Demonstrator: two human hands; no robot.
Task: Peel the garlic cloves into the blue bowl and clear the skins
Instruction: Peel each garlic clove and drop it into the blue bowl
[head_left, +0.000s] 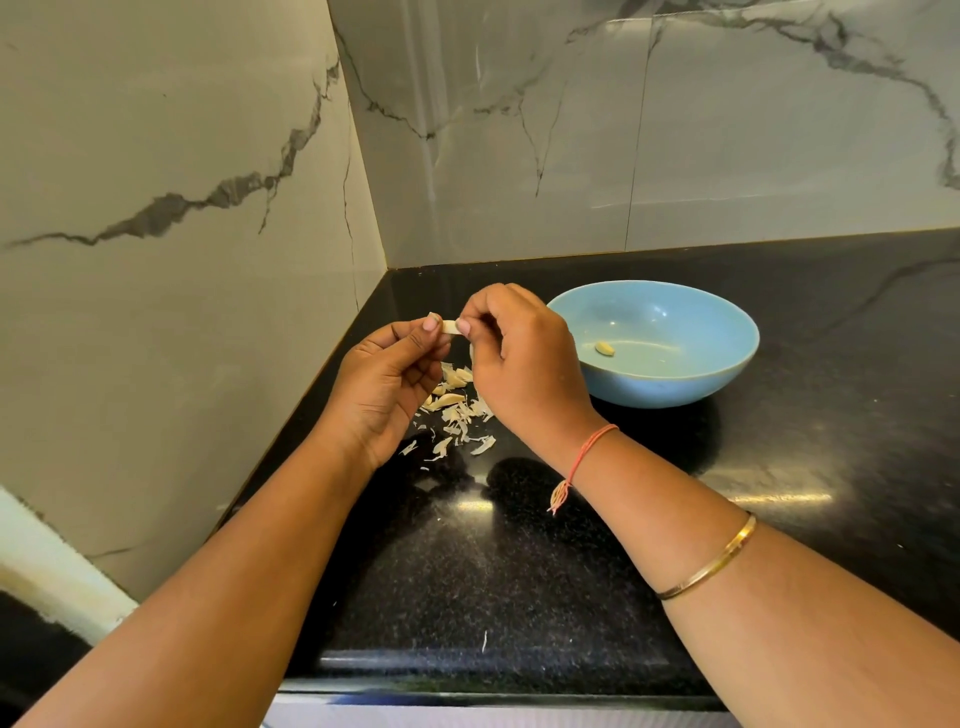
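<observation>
No readable text, label, brand, number or sign anywhere in view. No lettering on the blue bowl (667, 385), on the black countertop (524, 582) or on the veined wall tiles (737, 156). Perhaps some fine marking on the gold bangle (719, 560), but too small to tell.
</observation>
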